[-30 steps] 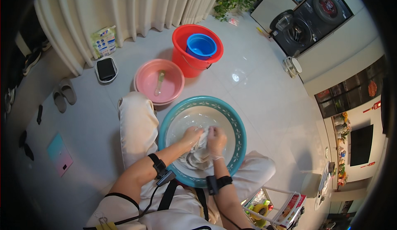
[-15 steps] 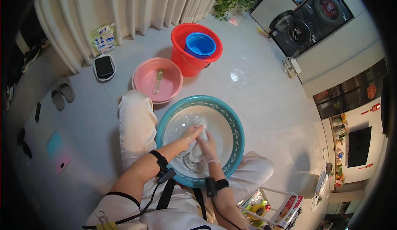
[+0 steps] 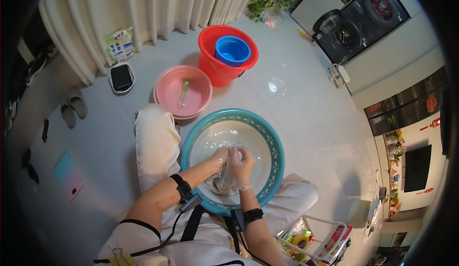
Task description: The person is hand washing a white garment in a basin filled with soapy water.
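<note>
In the head view, the 1 feed I have from afar, the left hand and the right hand clench a wet, grey-white cloth inside a teal basin on a pale tiled floor. Both grips are narrow, fists closed around the fabric and close together; I cannot tell how much is bunched inside. The cloth's upper end is in the fists, while its loose folds lie toward the basin's near side, in cloudy-looking water.

I judge the hand washing to be perhaps midway: the cloth looks soaked and gripped for rubbing or squeezing, and all I see of it is within the basin. Rinsing, wringing and setting it aside appear to me to remain; how clean it is, I cannot tell. Farther off, a pink basin holds 1 slim, pale-handled tool and a red bucket holds 1 smaller blue bucket; I see no washed cloth in either.
</note>
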The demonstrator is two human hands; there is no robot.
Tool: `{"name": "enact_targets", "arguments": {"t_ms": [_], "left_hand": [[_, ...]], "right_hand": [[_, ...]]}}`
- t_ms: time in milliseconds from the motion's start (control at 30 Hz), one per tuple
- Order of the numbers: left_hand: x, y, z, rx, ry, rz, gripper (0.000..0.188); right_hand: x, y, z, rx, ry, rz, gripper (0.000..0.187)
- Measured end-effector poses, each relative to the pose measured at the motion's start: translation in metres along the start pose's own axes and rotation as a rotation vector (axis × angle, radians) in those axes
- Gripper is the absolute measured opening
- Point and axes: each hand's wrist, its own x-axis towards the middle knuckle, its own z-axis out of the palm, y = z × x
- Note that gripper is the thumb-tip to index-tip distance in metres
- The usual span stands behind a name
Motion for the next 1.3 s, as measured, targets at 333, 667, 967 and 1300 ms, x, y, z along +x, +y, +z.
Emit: {"name": "enact_targets", "arguments": {"t_ms": [333, 667, 967, 1300], "left_hand": [[0.007, 0.006, 0.002, 0.754, 0.441, 0.535, 0.049], [0.006, 0.016, -0.029, -0.045, 0.055, 0.007, 0.052], [-0.002, -0.004, -0.002, -0.294, -0.068, 0.013, 0.033], [-0.024, 0.028, 0.012, 0.792, 0.283, 0.774, 0.036]], "right_hand": [[0.006, 0.14, -0.01, -0.142, -0.069, 0.295, 0.037], [-0.031, -0.015, 0.011, 0.09, -0.235, 0.092, 0.019], [-0.011, -0.023, 0.002, -0.071, -0.01, -0.151, 0.007], [-0.017, 0.064, -0.06, -0.197, -0.012, 0.344, 0.029]]}}
